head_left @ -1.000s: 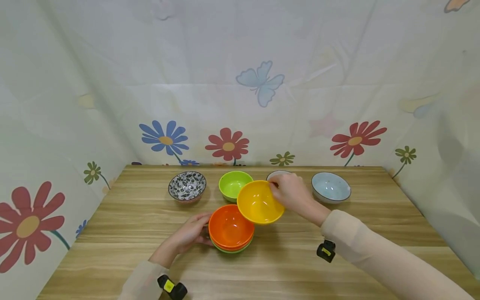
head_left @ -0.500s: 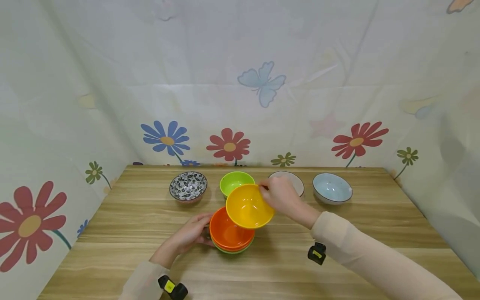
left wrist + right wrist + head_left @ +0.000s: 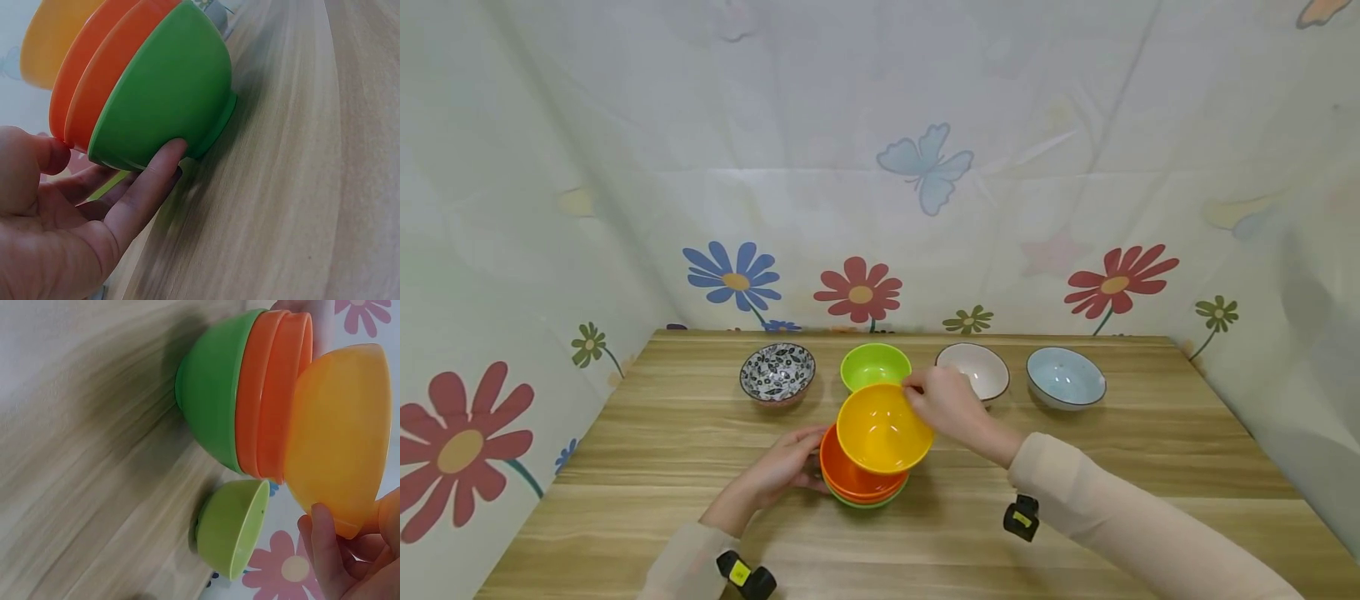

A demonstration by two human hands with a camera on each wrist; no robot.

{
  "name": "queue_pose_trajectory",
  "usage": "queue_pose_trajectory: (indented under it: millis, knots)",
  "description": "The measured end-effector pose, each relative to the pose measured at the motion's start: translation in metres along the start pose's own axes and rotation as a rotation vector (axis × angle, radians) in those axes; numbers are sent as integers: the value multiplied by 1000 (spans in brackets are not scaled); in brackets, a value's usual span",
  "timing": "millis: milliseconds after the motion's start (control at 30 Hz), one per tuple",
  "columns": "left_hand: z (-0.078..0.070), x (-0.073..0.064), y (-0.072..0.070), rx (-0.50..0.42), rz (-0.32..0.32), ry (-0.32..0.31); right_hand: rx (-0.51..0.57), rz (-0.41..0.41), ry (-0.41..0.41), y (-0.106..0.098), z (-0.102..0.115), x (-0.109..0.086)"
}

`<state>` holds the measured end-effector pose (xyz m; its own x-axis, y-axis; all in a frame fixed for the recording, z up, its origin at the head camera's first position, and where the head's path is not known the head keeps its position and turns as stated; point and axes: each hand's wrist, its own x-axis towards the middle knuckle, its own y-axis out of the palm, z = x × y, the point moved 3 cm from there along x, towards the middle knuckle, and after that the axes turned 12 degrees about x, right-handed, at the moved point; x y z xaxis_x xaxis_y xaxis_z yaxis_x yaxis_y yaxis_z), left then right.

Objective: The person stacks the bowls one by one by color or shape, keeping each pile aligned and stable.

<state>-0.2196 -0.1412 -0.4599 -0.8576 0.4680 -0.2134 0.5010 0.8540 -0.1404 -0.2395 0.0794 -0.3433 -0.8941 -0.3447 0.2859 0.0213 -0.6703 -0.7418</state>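
My right hand [image 3: 951, 404] pinches the rim of a yellow bowl [image 3: 883, 429] at its far right side. That bowl is tilted and overlaps the top of a stack; in the right wrist view its underside meets the orange rim. Two nested orange bowls [image 3: 284, 394] sit in a green bowl [image 3: 169, 87], which stands on the table. My left hand [image 3: 778, 467] holds this stack from the left. In the left wrist view its thumb is at the orange rim, and a finger lies along the green wall. Its other fingertips are partly hidden behind the bowls.
Along the back of the wooden table [image 3: 640, 475] stand a black-and-white patterned bowl [image 3: 777, 372], a lime-green bowl [image 3: 876, 364], a white bowl [image 3: 981, 371] and a pale blue bowl [image 3: 1066, 377]. A flowered cloth [image 3: 790, 208] hangs behind them.
The right hand has carried the yellow bowl leftward and nearer, from right of the stack to over it. The white bowl has come into fuller view. My left hand stays at the stack.
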Motion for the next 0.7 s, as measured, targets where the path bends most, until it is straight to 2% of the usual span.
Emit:
queue_pose_trajectory:
  millis: [333, 700]
  knots:
    - [0, 0, 0, -5, 11, 2, 55, 6, 40, 10, 1, -1]
    - [1, 1, -1, -5, 4, -9, 62, 23, 63, 19, -1, -1]
